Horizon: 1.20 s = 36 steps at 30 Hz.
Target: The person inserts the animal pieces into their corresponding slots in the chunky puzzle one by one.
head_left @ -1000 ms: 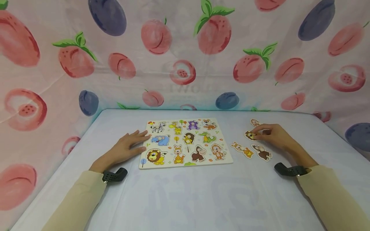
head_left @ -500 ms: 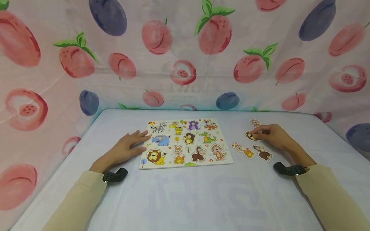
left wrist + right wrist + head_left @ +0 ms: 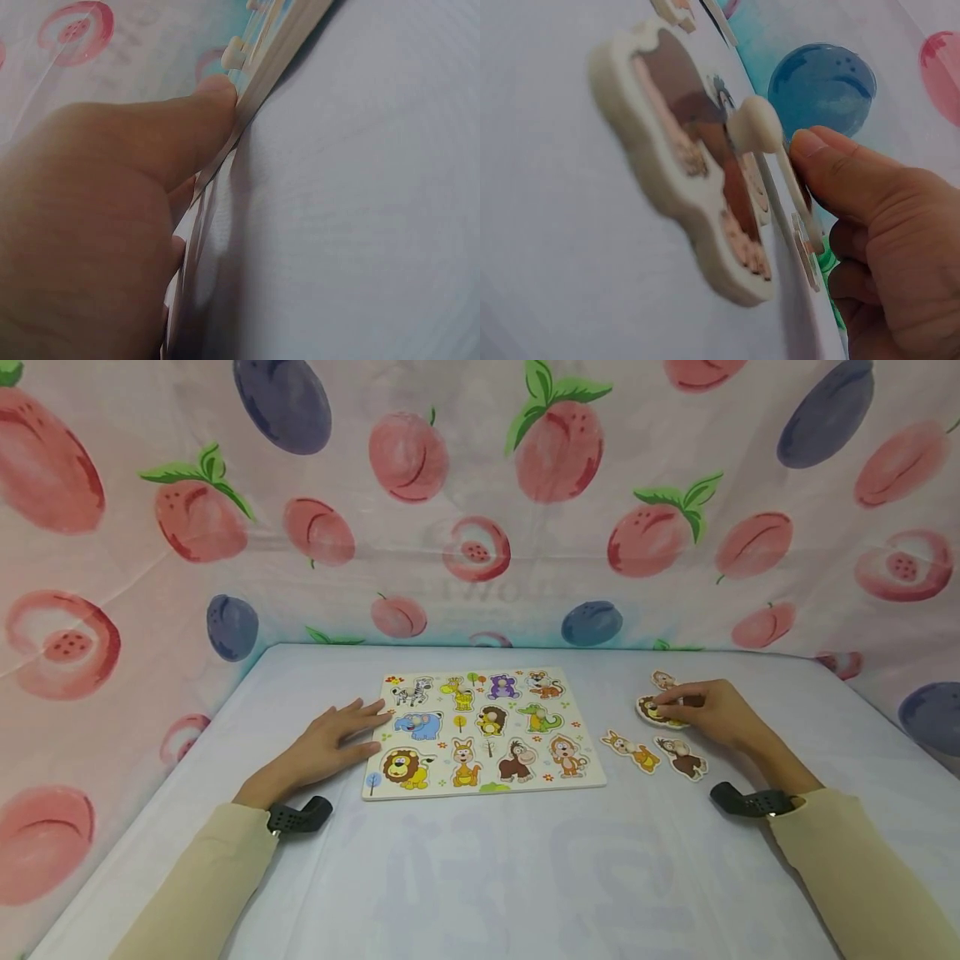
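Fruit-print backdrop point(image 3: 525, 602): hung at twelve o'clock.
Puzzle board point(image 3: 514, 722): touched at nine o'clock by the left hand point(image 3: 326, 743), fingers straight.
Right hand point(image 3: 708, 710): lion piece point(image 3: 647, 712) pinched, at the board's three o'clock.
Around it: monkey piece point(image 3: 663, 678) at twelve, partly hidden; gorilla piece point(image 3: 681, 758), five; kangaroo piece point(image 3: 632, 752), seven.

Behind, 1 pale pink fabric backdrop point(image 3: 555, 556) printed with red and blue fruit; below, 1 white cloth-covered table point(image 3: 510, 868).
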Each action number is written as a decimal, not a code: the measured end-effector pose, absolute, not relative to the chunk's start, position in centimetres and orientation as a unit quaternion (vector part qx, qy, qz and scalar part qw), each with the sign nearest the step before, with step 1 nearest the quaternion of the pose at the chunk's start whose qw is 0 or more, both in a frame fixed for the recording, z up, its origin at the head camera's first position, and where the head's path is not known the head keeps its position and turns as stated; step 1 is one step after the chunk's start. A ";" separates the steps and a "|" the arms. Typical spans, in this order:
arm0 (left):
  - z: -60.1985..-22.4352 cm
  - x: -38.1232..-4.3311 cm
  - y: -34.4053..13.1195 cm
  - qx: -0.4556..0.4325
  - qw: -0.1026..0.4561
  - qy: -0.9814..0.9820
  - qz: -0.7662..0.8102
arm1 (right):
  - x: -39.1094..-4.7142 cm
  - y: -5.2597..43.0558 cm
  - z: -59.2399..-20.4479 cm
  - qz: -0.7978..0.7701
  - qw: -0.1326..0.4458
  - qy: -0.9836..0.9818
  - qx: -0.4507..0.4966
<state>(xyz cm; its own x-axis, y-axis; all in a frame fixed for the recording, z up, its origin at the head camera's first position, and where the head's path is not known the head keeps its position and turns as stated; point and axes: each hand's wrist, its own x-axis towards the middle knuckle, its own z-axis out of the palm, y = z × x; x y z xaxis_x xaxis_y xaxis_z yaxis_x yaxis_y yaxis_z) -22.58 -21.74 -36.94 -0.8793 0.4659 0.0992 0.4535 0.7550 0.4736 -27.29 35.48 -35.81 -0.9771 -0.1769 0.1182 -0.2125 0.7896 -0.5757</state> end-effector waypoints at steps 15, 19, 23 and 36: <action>-37.0 -22.6 -21.7 0.245 0.011 0.936 0.252 | -26.8 33.5 -33.7 0.344 0.032 -0.927 0.144; -37.1 -22.6 -21.8 0.247 0.012 0.936 0.251 | -26.7 32.6 -33.1 0.352 0.038 -0.923 0.151; -37.1 -22.6 -21.8 0.253 0.007 0.934 0.252 | -26.6 31.5 -32.5 0.363 0.039 -0.914 0.176; -37.1 -22.6 -21.8 0.261 -0.001 0.932 0.251 | -26.9 27.5 -31.8 0.391 0.025 -0.883 0.259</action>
